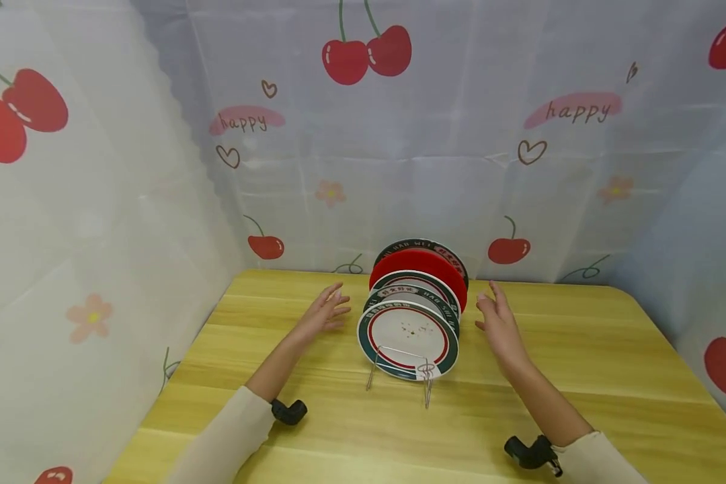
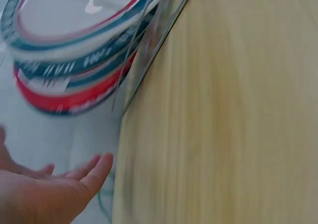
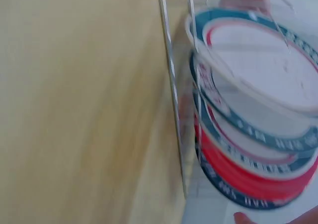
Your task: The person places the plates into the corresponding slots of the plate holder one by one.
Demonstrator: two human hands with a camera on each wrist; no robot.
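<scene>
Several round plates stand one behind another in a metal wire rack (image 3: 174, 87) on the table. The front plate (image 1: 393, 333) is white with a dark green rim and a thin red ring. Farther back is a bright red plate (image 1: 417, 261), and behind it a dark-rimmed plate (image 1: 420, 243) with lettering. My left hand (image 1: 320, 316) is held to the left of the plates, fingers spread and relaxed, touching nothing. On the opposite side, my right hand (image 1: 501, 328) hovers apart from the plates, its fingers loosely extended. Only fingertips (image 3: 242, 218) of it show in the right wrist view.
The wooden table (image 1: 581, 376) extends on both sides of the rack. Behind it hangs a pale curtain (image 1: 448, 168) with cherries and "happy" lettering, and similar cloth hangs at the left and right. Black wrist mounts (image 1: 289, 411) sit at both sleeves.
</scene>
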